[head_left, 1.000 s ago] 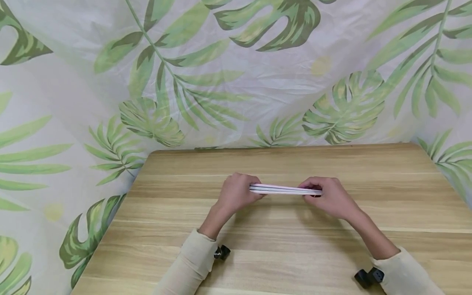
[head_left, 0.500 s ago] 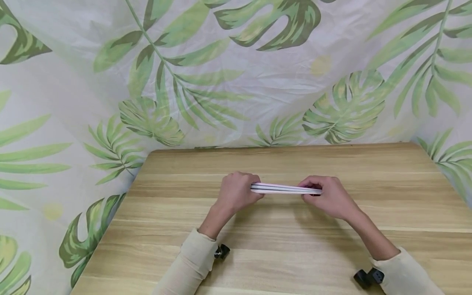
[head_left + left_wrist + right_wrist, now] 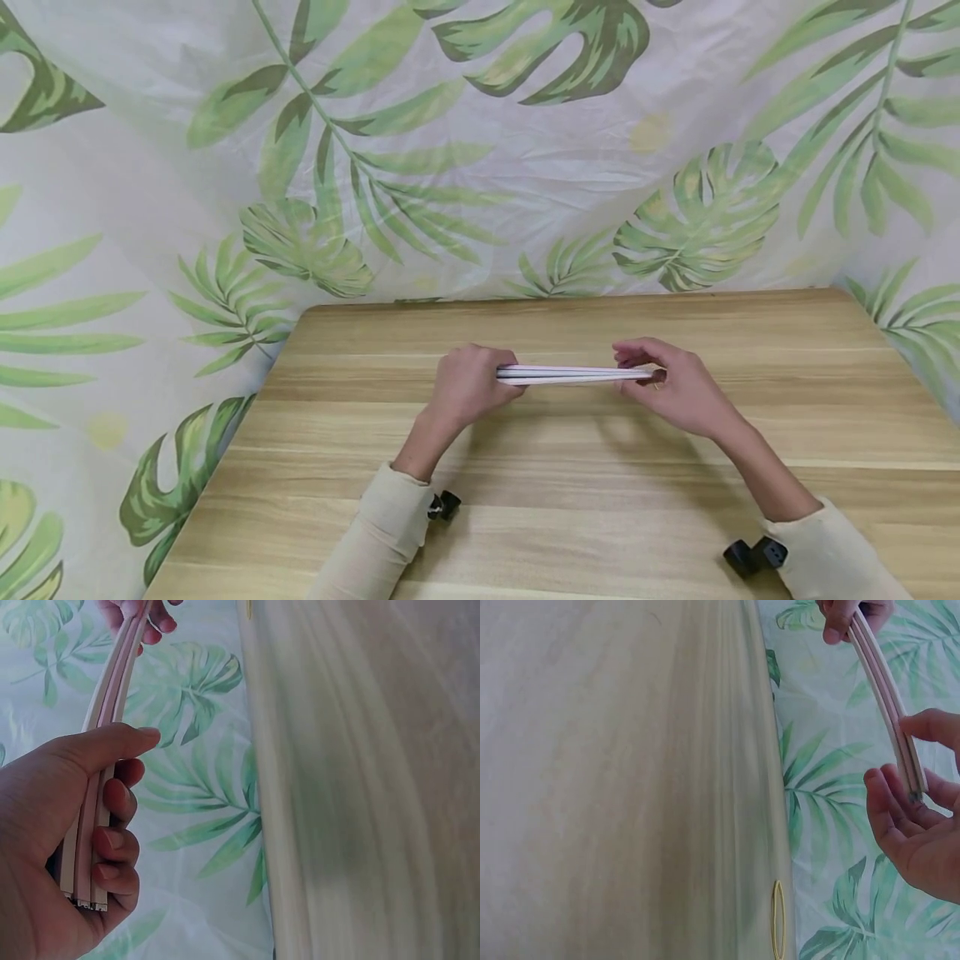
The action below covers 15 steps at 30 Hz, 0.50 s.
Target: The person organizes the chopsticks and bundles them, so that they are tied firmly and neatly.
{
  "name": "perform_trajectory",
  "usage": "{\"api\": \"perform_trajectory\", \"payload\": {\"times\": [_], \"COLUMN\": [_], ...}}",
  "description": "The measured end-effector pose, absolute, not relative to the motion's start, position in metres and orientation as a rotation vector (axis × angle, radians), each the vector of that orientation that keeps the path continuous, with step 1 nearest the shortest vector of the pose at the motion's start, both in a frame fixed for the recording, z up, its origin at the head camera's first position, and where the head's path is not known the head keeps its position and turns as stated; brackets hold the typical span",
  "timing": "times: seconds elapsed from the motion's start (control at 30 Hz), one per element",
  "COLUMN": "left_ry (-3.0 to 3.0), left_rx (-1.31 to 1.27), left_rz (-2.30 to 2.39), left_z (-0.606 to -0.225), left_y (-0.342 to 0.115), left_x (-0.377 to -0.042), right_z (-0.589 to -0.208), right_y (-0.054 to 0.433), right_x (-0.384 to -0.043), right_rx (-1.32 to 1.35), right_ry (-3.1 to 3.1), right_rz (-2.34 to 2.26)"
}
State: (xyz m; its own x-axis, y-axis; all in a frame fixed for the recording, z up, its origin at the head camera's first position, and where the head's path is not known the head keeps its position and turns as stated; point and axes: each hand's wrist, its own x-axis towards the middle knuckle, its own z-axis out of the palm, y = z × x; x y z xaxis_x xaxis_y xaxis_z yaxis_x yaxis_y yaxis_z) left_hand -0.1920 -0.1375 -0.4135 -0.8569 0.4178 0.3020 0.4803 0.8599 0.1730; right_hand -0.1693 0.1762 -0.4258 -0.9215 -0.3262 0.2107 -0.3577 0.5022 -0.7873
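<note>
A slim stack of long, thin white and pinkish strips (image 3: 566, 375), seen edge-on, spans the gap between my two hands above the wooden table. My left hand (image 3: 471, 385) grips its left end, thumb on one side and fingers curled round the other, as the left wrist view shows. At the opposite end, my right hand (image 3: 678, 387) holds the strips between thumb and fingers. In the right wrist view its thumb presses one side of the stack (image 3: 885, 686), while the fingers cup loosely round the tip. The wide faces of the strips are hidden.
The wood-grain table (image 3: 555, 533) reaches back to a leaf-print cloth (image 3: 555, 183) hanging behind it. Near the table's edge lies a yellow rubber band (image 3: 778, 919). A small black camera (image 3: 446, 506) sits at the left cuff, another black camera (image 3: 753, 557) at the right.
Both hands have risen slightly in the head view, and the left hand with the stack has shifted a little left. The right hand's fingers have spread and loosened at their end.
</note>
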Motion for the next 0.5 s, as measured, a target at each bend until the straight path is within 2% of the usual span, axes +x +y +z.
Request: {"api": "perform_trajectory", "payload": {"times": [0.23,0.5], "left_ry": [-2.770,-2.753], "left_rx": [-0.667,-0.686], "left_rz": [-0.392,-0.364], "left_z": [-0.410,-0.403], "left_y": [-0.145,-0.149], "left_x": [-0.194,-0.192], "right_z": [-0.425,-0.422], "right_y": [0.177,0.178], "right_x": [-0.167,-0.158], "right_rx": [0.606,0.597], "right_ry": [-2.657,-2.664], "right_rz": [1.594,1.589]}}
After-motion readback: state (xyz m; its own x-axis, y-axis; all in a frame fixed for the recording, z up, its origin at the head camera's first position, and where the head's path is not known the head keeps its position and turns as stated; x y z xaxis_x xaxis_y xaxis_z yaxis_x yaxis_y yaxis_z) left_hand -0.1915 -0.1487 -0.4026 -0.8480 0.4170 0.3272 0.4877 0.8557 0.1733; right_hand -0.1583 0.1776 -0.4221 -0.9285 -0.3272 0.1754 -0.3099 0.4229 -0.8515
